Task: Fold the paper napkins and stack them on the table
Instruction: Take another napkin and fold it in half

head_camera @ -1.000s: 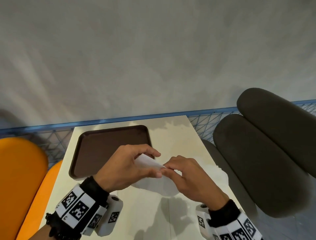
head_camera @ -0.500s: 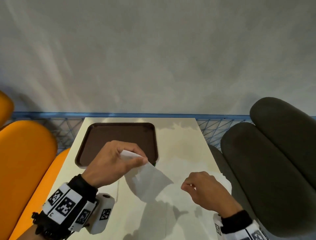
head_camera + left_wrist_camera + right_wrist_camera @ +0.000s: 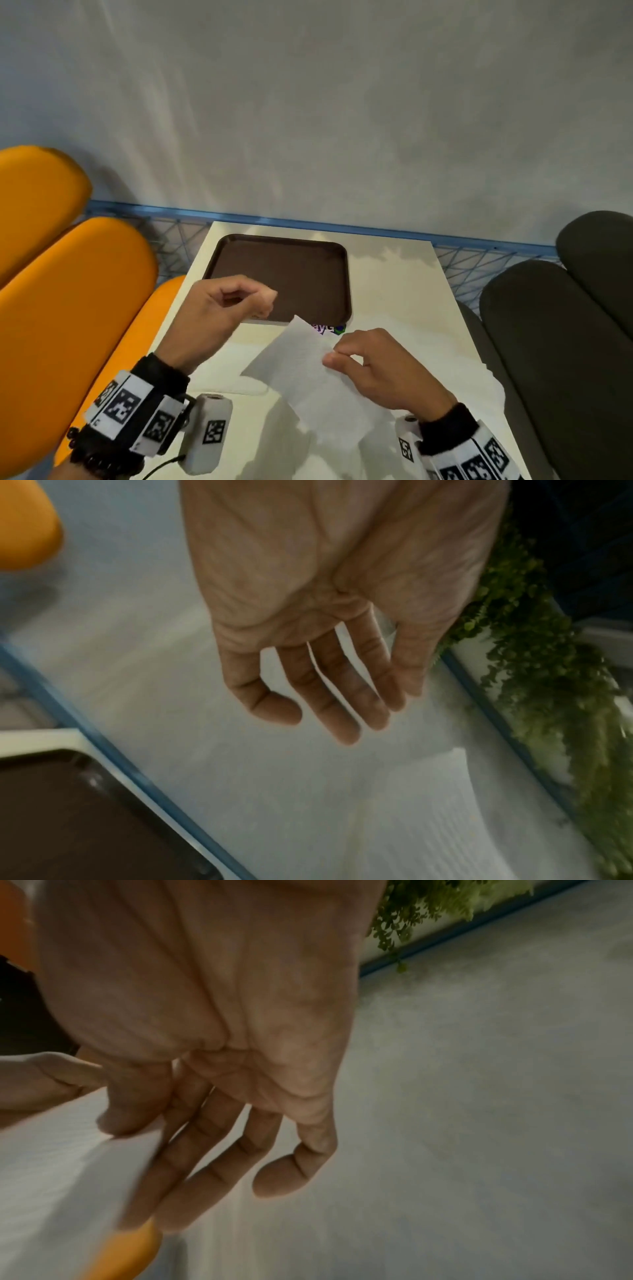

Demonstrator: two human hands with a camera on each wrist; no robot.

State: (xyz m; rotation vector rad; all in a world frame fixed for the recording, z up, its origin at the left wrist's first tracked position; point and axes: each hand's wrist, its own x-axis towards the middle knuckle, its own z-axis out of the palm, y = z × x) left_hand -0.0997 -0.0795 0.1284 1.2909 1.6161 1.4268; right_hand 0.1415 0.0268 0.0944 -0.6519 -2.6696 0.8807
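Left hand [image 3: 219, 311], fingers loosely curled and holding nothing, has released the napkin [image 3: 308, 370] and hovers at the brown tray [image 3: 308, 267]. Napkin now sits above the table [image 3: 404, 294], pinched at its edge by the right hand [image 3: 387, 370]. Purple lettering beyond it is partly hidden, unreadable.

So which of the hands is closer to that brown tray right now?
The left. The left hand hovers over the near left corner of the brown tray, holding nothing. The right hand is nearer the person, off the tray, pinching the napkin.

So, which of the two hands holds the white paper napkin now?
The right hand pinches the white paper napkin at its edge; the left hand holds nothing.
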